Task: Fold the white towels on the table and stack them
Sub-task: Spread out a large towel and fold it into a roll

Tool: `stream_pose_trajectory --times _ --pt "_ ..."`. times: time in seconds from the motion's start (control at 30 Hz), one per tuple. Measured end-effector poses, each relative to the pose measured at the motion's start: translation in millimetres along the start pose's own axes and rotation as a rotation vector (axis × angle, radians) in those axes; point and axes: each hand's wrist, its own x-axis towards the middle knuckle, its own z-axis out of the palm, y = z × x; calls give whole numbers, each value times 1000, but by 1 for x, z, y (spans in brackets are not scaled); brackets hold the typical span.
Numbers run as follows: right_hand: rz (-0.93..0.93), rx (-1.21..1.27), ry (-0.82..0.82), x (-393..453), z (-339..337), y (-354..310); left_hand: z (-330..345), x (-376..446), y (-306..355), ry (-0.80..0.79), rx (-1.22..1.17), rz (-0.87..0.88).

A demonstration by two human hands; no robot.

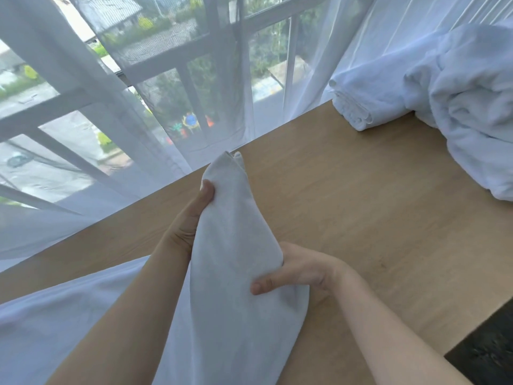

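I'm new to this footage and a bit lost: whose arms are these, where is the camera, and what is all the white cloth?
There is no machine here. A person wears a camera on the head, looking down at their own arms. The left hand and right hand both grip one white towel, lifted above the wooden table. At the far right lie a folded towel and a crumpled pile of towels. Behind the table hangs a sheer curtain over a window.

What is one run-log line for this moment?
left hand: holds towel | right hand: holds towel | pile: unfolded | table
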Motion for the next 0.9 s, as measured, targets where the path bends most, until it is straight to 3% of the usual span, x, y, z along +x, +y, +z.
stream_pose_trajectory --times 0.1,0.23,0.4,0.53,0.63,0.8,0.9 --pt "9 57 68 -7 -6 5 9 2 -1 2 79 39" --pt "0 147 160 -20 -19 10 24 13 4 -130 117 92" --pt "-72 292 346 -35 -34 22 54 28 2 217 327 245" --pt "42 239 311 -56 -54 25 76 45 -5 366 556 347" --pt "168 140 247 -76 -72 29 82 59 -12 435 684 395" --pt "122 240 162 -101 -93 41 86 75 -20 507 802 418" --pt "94 108 354 -104 -106 43 96 86 -20 532 866 479"
